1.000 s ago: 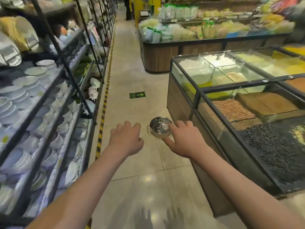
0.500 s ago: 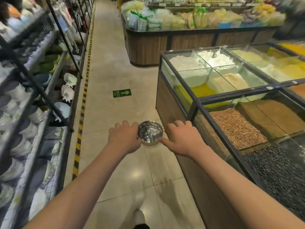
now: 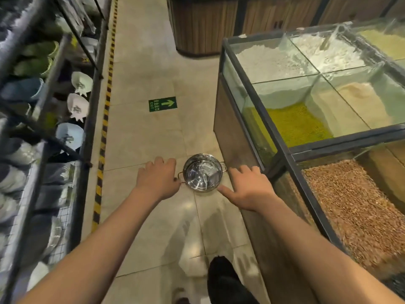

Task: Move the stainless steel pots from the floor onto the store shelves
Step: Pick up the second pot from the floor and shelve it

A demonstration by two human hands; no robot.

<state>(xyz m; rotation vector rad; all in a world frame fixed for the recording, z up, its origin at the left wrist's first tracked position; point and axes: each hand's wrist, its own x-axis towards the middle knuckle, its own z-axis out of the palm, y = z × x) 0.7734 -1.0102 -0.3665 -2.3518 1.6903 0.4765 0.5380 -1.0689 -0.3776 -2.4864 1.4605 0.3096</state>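
Note:
A small stainless steel pot [image 3: 202, 172] with two loop handles stands upright on the tiled floor, close to the corner of the grain counter. My left hand [image 3: 156, 177] reaches down at the pot's left side, its fingers by the left handle; whether it touches is unclear. My right hand [image 3: 247, 188] hovers at the pot's right side with fingers spread and the thumb near the rim, holding nothing. The store shelves [image 3: 87, 119] with dark metal posts run along the left.
The shelves hold stacked bowls and plates [image 3: 75, 106]. A yellow-black striped line [image 3: 103, 137] edges the aisle. A glass-topped bin counter of grains and flour [image 3: 306, 119] fills the right. A green exit arrow sticker [image 3: 162, 104] lies on the floor ahead. My dark shoe [image 3: 221, 275] is below.
I have stepped closer and bent down; the pot now looms larger between my hands. Both hands have dropped toward its sides, the left one now right beside the left handle.

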